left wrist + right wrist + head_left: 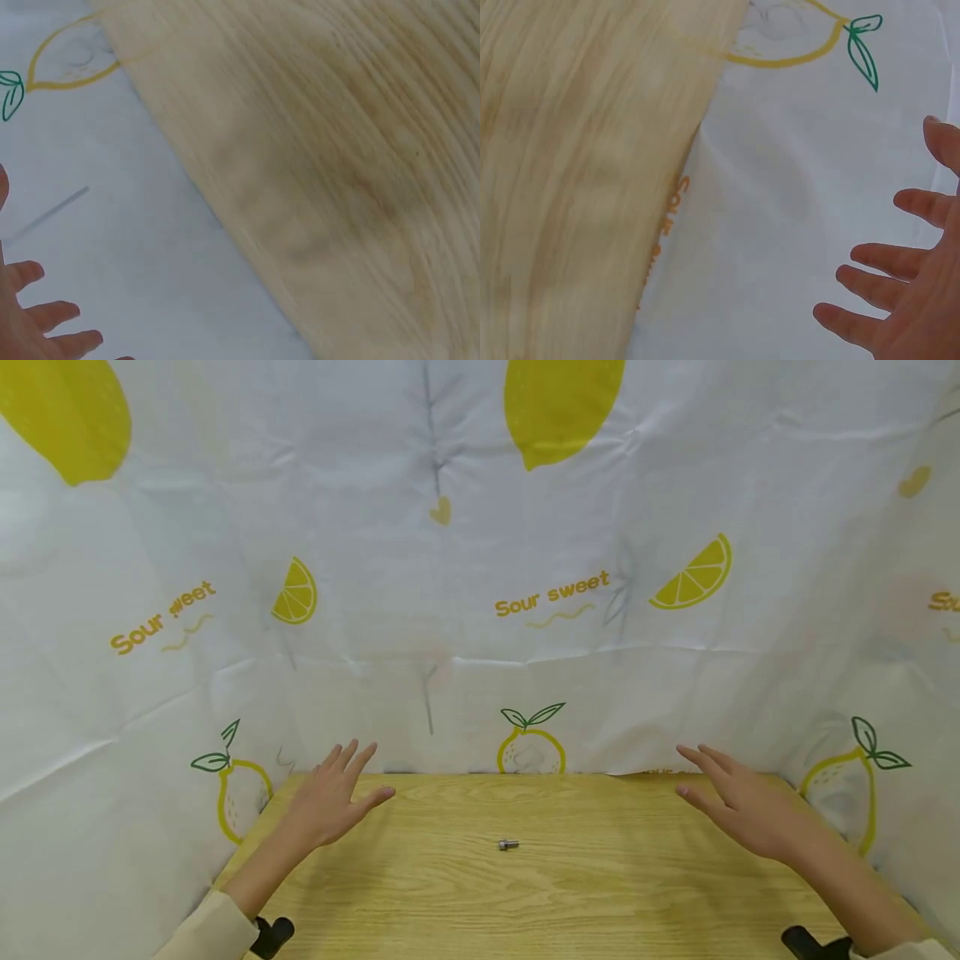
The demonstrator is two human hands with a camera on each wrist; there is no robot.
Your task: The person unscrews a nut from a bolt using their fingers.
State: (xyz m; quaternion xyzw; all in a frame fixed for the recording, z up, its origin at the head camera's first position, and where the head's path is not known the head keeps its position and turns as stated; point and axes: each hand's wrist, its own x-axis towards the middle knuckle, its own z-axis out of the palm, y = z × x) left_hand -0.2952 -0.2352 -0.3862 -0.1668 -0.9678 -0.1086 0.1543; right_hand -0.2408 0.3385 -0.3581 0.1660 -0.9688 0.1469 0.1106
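Bolt in head view only

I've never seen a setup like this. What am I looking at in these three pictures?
There is no robot here, just a person's two bare hands. The widest picture comes from a camera worn on the head: the left hand and right hand are held apart, fingers spread, above a wood-grain tabletop. The other two come from cameras on the wrists, each showing part of its own hand. On the tabletop lies one small metal screw. A white lemon-print sheet hangs behind and at the sides. Neither hand holds anything.
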